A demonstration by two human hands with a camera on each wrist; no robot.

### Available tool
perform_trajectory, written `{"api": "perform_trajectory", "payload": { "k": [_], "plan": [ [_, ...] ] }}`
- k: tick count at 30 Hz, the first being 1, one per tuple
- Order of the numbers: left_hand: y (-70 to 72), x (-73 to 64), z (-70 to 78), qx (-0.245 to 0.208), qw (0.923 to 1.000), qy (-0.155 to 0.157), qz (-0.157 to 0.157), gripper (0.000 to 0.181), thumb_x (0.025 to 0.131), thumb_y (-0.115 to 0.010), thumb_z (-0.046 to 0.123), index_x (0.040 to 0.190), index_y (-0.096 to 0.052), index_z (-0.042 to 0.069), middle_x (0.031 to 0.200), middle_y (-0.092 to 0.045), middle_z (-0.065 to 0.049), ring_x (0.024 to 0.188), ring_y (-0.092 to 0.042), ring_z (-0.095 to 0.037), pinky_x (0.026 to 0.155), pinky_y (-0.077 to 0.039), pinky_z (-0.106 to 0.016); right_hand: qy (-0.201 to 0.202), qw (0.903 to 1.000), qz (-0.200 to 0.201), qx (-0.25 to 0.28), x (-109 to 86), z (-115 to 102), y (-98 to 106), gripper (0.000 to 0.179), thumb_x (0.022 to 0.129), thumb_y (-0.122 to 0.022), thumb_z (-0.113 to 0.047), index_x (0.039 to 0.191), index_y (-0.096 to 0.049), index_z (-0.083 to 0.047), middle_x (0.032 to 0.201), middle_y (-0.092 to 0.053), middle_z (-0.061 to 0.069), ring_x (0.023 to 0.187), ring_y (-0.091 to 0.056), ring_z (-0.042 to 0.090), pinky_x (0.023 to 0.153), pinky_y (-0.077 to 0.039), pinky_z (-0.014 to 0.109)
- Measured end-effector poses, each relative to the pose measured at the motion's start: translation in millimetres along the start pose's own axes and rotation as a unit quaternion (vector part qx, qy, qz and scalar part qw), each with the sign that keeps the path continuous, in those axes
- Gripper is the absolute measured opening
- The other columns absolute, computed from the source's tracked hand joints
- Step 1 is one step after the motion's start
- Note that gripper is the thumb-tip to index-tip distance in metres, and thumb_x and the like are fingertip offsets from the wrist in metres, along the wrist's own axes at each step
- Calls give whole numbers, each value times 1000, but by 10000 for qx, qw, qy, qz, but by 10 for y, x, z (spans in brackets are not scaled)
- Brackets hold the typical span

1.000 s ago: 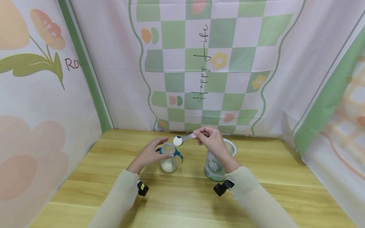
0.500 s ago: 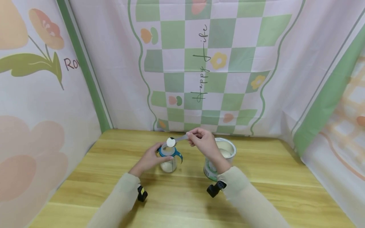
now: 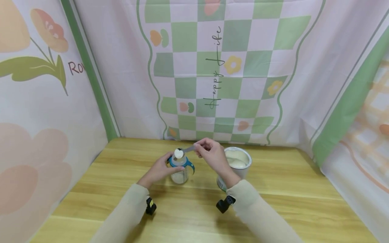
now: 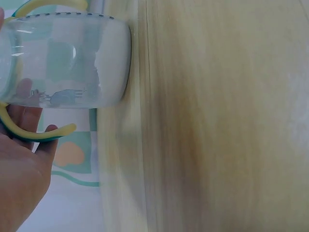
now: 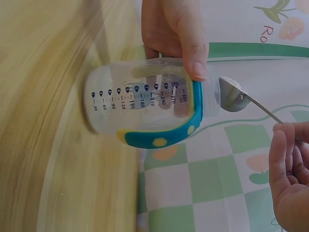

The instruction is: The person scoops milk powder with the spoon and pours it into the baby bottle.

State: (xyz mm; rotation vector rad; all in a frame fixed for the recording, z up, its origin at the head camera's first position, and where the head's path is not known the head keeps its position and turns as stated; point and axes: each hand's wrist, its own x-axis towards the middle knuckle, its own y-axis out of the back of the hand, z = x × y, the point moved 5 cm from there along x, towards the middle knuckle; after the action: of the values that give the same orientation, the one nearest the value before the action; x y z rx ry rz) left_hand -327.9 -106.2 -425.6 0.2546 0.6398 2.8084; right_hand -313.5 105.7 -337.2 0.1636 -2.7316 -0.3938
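A clear baby bottle (image 5: pixel 140 99) with a blue and yellow two-handled collar (image 5: pixel 195 108) stands upright on the table, white powder (image 4: pixel 113 63) in its bottom. My left hand (image 3: pixel 159 171) grips it around the collar, thumb in front and fingers behind. Between thumb and fingers, my right hand (image 3: pixel 211 155) pinches the handle of a metal measuring spoon (image 5: pixel 235 96). The spoon's bowl, heaped with white powder (image 3: pixel 178 153), is right at the bottle's open mouth. Beside my right wrist stands an open can (image 3: pixel 243 171) of pale powder, partly hidden by the hand and sleeve.
The wooden table (image 3: pixel 188 216) ends at a hanging fabric backdrop (image 3: pixel 206 84) with green checks. More printed cloth (image 3: pixel 45 111) encloses the left and right sides. Small black cameras sit on both wrists.
My right hand has moved left, bringing the loaded spoon from beside the bottle to its mouth. My left hand has closed around the collar. More of the can's inside now shows.
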Motion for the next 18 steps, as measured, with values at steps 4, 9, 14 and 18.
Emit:
{"api": "perform_trajectory", "payload": {
  "k": [4, 9, 14, 18],
  "plan": [
    [1, -4, 1, 61, 10000, 42, -27, 81, 80, -82, 51, 148, -48, 21, 142, -55, -2, 136, -44, -30, 110, -30, -61, 121, 9998, -7, -130, -2, 59, -21, 21, 98, -69, -29, 97, -71, -8, 81, -69, 10, 72, -64, 21, 65, -55, 29],
    [2, -12, 9, 21, 9999, 102, -41, 82, 80, -82, 49, 148, -47, 20, 142, -54, -3, 137, -43, -31, 111, -30, -61, 405, 9988, -96, -251, -25, 77, -57, 19, 98, -68, -29, 96, -72, -11, 78, -67, 4, 71, -63, 20, 62, -52, 29],
    [1, -22, 24, -97, 9998, 149, -49, 78, 81, -83, 47, 147, -49, 23, 140, -56, -1, 136, -44, -30, 111, -30, -61, 606, 9971, -176, -436, -35, 100, -103, 16, 98, -67, -29, 95, -72, -15, 78, -68, -1, 72, -65, 19, 62, -53, 30],
    [0, -23, 30, -168, 9997, 149, -47, 77, 81, -83, 47, 147, -49, 25, 140, -56, 0, 135, -45, -28, 111, -30, -60, 817, 9939, -172, -725, -51, 84, -128, 14, 98, -67, -29, 94, -73, -17, 78, -69, -6, 73, -68, 20, 61, -55, 31]
  ]
}}
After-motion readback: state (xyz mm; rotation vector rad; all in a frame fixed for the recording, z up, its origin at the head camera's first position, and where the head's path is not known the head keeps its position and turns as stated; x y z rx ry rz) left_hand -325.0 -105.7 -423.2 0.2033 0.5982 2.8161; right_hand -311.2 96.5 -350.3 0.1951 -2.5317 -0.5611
